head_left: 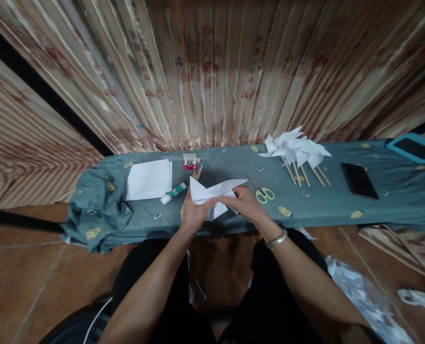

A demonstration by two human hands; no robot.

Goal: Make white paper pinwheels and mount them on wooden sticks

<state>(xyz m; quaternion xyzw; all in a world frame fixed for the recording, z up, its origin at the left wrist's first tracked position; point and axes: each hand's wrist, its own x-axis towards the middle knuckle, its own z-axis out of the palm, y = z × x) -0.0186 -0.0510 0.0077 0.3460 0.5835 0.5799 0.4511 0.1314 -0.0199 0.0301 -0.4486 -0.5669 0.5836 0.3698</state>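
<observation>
Between my two hands, over the front of the table, is a white sheet of paper with cut, folded corners that stick up and out. My left hand grips its left side, the thumb pressed near the middle. On the right side my right hand pinches the same paper, thumb toward the centre. Wooden sticks lie just behind my left hand, partly hidden by it and the paper. Scissors with light green handles rest right behind my right hand. A glue stick lies left of the sticks.
A stack of white paper sits at the left, near a small red box of pins. Several finished paper pinwheels lie at the back right. Beyond them are a black phone and a blue-framed tablet. Curtains hang behind the cloth-covered table.
</observation>
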